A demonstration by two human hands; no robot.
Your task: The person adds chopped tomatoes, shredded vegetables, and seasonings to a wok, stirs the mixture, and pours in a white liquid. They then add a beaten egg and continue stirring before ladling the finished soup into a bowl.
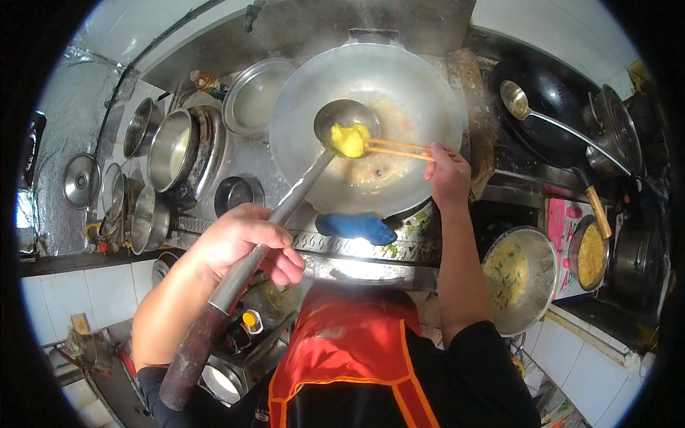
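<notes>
My left hand point(251, 243) grips the metal shaft of a long wok ladle point(305, 187), whose dark wooden handle runs down past my forearm. The ladle's bowl is over a large metal wok point(299, 107) and holds a yellow, egg-like mass point(350, 140). From the right, my right hand point(448, 171) pinches a pair of wooden chopsticks point(398, 150), their tips at the yellow food. Pale, wet food bits point(374, 174) lie in the wok's bottom below the ladle. A folded blue cloth point(356, 229) sits at the wok's near rim.
Left of the wok stand a round metal pan point(259, 96) and a steel pot point(174, 150). A black wok point(540, 107) with a metal ladle point(515, 100) across it is at the right. Nearer are a bowl of greenish mixture point(505, 273) and a container of yellow crumbs point(591, 257).
</notes>
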